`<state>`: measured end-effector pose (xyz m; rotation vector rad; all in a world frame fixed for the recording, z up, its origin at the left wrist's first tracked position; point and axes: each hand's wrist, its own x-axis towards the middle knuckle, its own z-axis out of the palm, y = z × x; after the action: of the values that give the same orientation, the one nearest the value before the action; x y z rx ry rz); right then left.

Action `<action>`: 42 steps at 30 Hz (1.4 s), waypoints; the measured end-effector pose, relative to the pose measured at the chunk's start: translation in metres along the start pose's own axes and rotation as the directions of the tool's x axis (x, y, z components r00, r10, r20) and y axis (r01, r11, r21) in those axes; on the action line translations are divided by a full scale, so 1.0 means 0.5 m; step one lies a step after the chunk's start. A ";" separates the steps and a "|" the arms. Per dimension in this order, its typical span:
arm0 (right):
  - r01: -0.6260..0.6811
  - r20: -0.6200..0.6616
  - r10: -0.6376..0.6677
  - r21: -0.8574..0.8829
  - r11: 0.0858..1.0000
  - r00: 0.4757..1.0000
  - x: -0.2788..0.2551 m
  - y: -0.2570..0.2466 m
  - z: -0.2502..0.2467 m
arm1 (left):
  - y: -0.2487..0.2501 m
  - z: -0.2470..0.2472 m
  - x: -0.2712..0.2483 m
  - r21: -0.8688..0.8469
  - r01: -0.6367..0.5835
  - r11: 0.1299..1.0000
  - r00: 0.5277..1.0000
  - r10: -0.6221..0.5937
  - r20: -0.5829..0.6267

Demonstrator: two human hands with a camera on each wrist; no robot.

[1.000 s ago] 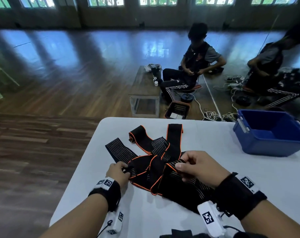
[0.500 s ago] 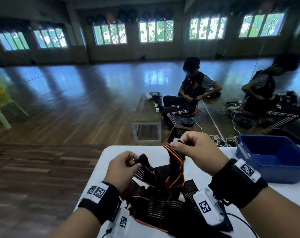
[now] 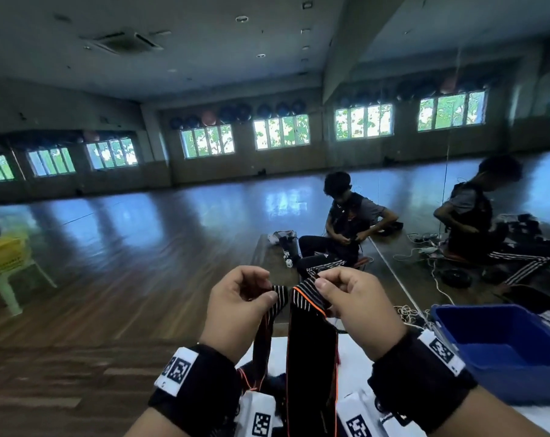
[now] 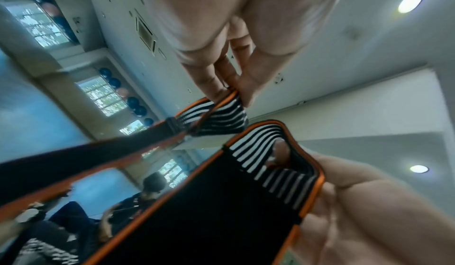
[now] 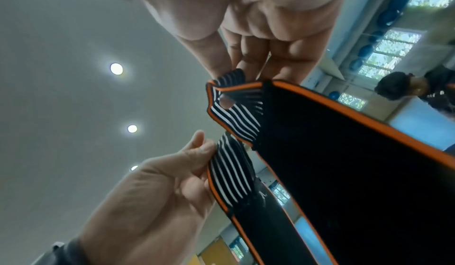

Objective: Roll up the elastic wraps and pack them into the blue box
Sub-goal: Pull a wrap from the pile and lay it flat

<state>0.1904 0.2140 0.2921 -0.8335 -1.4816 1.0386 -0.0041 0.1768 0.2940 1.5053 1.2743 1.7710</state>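
Note:
Both my hands are raised above the white table [image 3: 355, 351]. My left hand [image 3: 269, 293] pinches the striped end of a narrow, twisted black strap [image 3: 264, 335] with orange trim. My right hand [image 3: 319, 283] pinches the striped end of a wide black wrap [image 3: 311, 342] that hangs straight down. I cannot tell whether these are two ends of one wrap. The left wrist view shows the left fingertips [image 4: 234, 94] closed on the striped end, and the right wrist view shows the right fingertips [image 5: 236, 72] on theirs. The blue box [image 3: 488, 310] stands at the right, apart from the hands.
A person [image 3: 349, 228] sits on the wooden floor beyond the table beside a low bench [image 3: 267, 257], with a mirror and cables [image 3: 425, 247] to the right. A yellow crate [image 3: 2, 257] rests on a white stool at far left.
Both hands have lifted the wrap ends from the pile on the table up into the air and closer together. The head view has tilted upward.

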 end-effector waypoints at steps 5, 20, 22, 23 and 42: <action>0.074 -0.122 -0.069 0.034 0.997 0.990 0.003 -0.021 -0.028 | 0.055 0.052 -0.006 -0.071 -0.097 0.993 0.995 0.098 0.014; 0.068 -0.168 -0.023 0.264 0.962 0.986 -0.043 -0.053 -0.118 | 0.097 0.200 -0.044 -0.218 0.039 0.975 0.998 -0.027 0.061; 0.070 -0.167 -0.034 0.213 0.975 0.985 -0.049 -0.047 -0.137 | 0.098 0.222 -0.046 -0.202 0.045 0.978 0.997 -0.031 0.071; 0.065 -0.160 -0.034 0.197 0.978 0.986 -0.053 -0.043 -0.149 | 0.099 0.235 -0.048 -0.190 0.049 0.981 0.996 -0.034 0.079; 0.067 -0.194 -0.122 -0.269 0.961 0.973 -0.178 0.081 -0.344 | 0.127 0.459 -0.155 -0.215 0.128 0.968 0.988 -0.105 0.118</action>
<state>0.3727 0.1758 0.2261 -1.0147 -1.4806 0.6692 0.2457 0.1614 0.3021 1.3513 1.0521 1.6735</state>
